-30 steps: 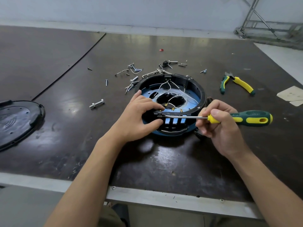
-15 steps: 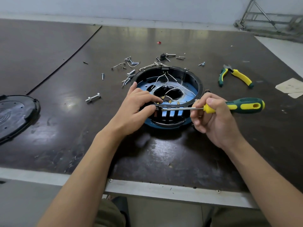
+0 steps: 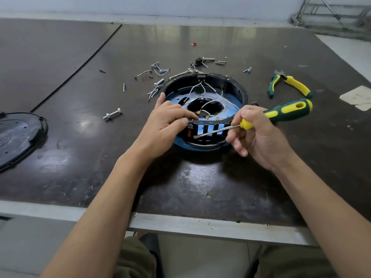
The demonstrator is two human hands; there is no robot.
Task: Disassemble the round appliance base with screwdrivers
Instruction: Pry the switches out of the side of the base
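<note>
A dark, scuffed surface [image 3: 200, 187] with a metal front edge is filling most of the view. A pale wall [image 3: 180, 5] is running behind it, and a metal frame [image 3: 331, 13] is standing at the far right corner. The round appliance base [image 3: 237, 87] is sitting open side up near the middle of the surface, with white wires [image 3: 202, 87] lying loose inside it. The left hand [image 3: 164, 125] is holding the near left rim, its grip pinching the black slotted wall (thumb outside, fingers curled over the top). The right hand [image 3: 259, 137] is holding the screwdriver [image 3: 289, 110], its grip wrapped round the yellow and green handle, and the blade tip is lying against the slotted wall just beside the left thumb. Loose screws [image 3: 158, 71] are lying scattered just behind the base. A bolt [image 3: 112, 114] is lying to its left, a black cover [image 3: 20, 137] is resting at the left edge, and pliers [image 3: 291, 85] are lying to the right, near paper scraps [image 3: 359, 97]. The left hand is hiding part of the rim.
</note>
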